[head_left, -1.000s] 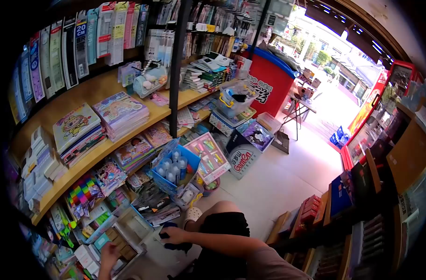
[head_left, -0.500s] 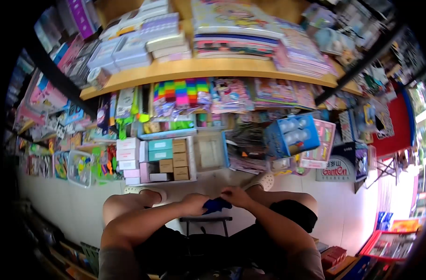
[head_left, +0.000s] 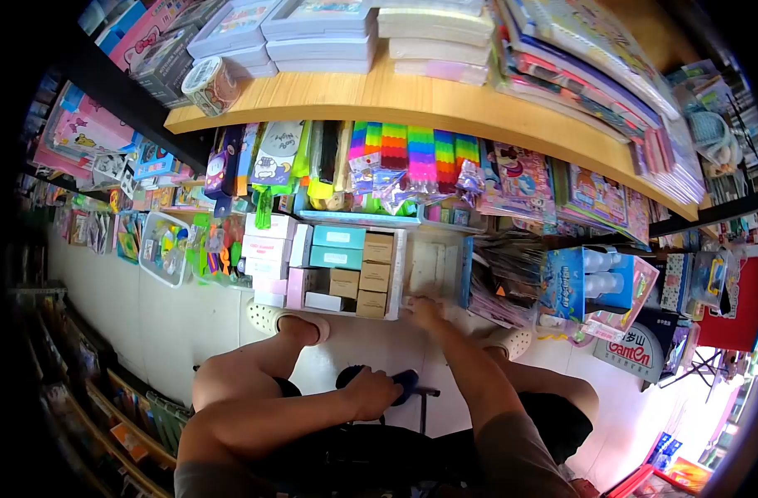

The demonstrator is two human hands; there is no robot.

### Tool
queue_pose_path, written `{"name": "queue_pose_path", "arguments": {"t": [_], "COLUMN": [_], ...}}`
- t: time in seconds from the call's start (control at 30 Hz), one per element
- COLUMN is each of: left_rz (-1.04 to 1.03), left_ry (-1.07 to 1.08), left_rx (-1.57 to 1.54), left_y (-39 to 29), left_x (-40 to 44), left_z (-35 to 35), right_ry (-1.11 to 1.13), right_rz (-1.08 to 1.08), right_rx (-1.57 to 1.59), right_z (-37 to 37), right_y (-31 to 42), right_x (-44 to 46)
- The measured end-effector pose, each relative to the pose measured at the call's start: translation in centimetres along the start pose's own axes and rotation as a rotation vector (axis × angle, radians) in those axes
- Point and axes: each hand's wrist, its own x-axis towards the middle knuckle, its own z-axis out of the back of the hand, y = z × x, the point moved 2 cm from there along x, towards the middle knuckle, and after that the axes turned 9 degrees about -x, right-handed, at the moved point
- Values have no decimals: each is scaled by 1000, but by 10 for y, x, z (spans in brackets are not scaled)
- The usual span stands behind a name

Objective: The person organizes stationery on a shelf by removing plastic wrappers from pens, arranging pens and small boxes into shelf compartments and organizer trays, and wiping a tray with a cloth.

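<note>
My left hand (head_left: 372, 394) is closed round a dark blue cloth (head_left: 404, 387), low between my knees and above a small black stool (head_left: 429, 392). Farther forward, my right hand (head_left: 426, 311) is at the front edge of a clear, shallow bin (head_left: 433, 270); its fingers are blurred, and their grip cannot be made out. Left of that hand stands a white tray (head_left: 397, 274) of small boxes, some teal (head_left: 337, 257) and some brown (head_left: 373, 275). Dark, thin packets (head_left: 508, 274) lie to the right of the bin.
A wooden shelf (head_left: 445, 104) with stacked books and boxes crosses above the bins. Rainbow-coloured items (head_left: 412, 158) hang below it. A blue box of bottles (head_left: 566, 282) stands at the right, near a Ganten carton (head_left: 632, 349). My shoes (head_left: 264, 317) flank the hands.
The view has swung round to the shelf and moved closer. My right hand has left the blue cloth and reached forward to the clear bin; my left hand keeps the cloth.
</note>
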Motion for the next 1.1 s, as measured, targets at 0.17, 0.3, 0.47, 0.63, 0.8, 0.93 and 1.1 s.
{"name": "queue_pose_path", "arguments": {"t": [0.17,0.3,0.47,0.63,0.8,0.93,1.1], "left_rz": [-28,-45,-36,-24,-32,-46,-33], "left_ry": [-5,-10,-38,-19,-7,-33,-16], "left_rx": [-29,-1,-8,-27,-20,-20,-18], "left_y": [-1,-2,-1,0,1,4,6], "left_x": [-6,-10,-14,-11,-8,-7,-10], "left_z": [5,6,-1,-10,-10,-7,-3], "right_ry": [-174,302,-40,98,335,527,230], "right_rz": [148,233,62,-61,-93,-282,-531], "right_rx": [-22,191,298,339,36,83,405], "right_z": [-24,-34,-142,-138,-143,-147,-138], "right_y": [2,6,-23,-20,12,22,19], "right_x": [-22,-41,-34,-27,-20,-20,-26]}}
